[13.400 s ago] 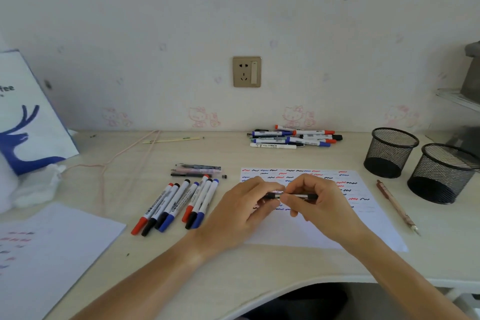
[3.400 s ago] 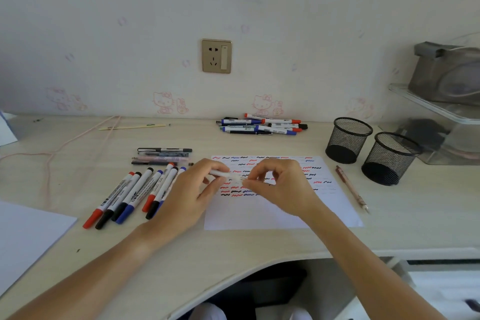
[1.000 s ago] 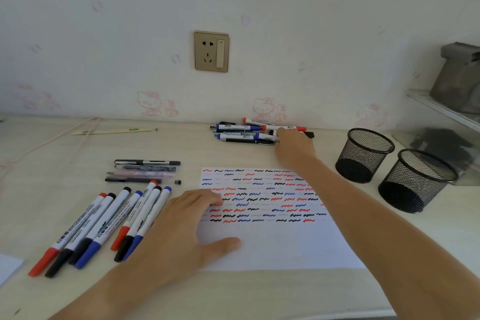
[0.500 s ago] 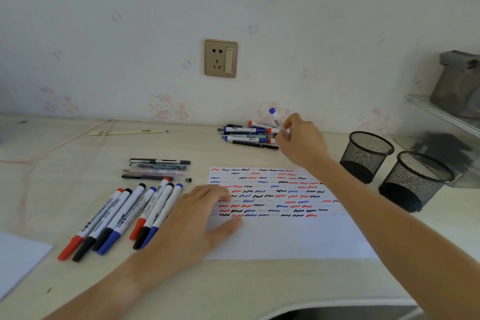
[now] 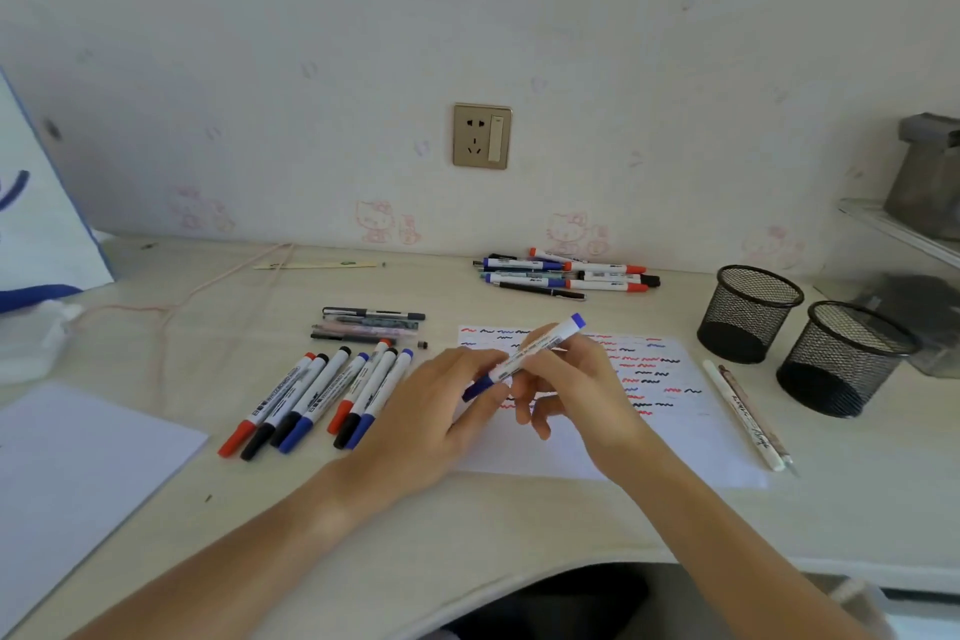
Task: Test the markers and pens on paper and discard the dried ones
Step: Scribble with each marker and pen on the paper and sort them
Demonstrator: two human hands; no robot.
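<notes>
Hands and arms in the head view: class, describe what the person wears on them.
Nothing shows: the left hand and right hand are bare, with no gloves, rings, watch or bracelets. Both forearms are bare too, with no sleeves in the frame.

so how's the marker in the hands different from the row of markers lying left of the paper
The blue marker is lifted and tilted above the test paper, gripped by the left hand at its cap end and the right hand on its barrel. The row of markers lies untouched on the desk. The held one is alone; the row mixes red, black and blue caps. All have white barrels.
</notes>
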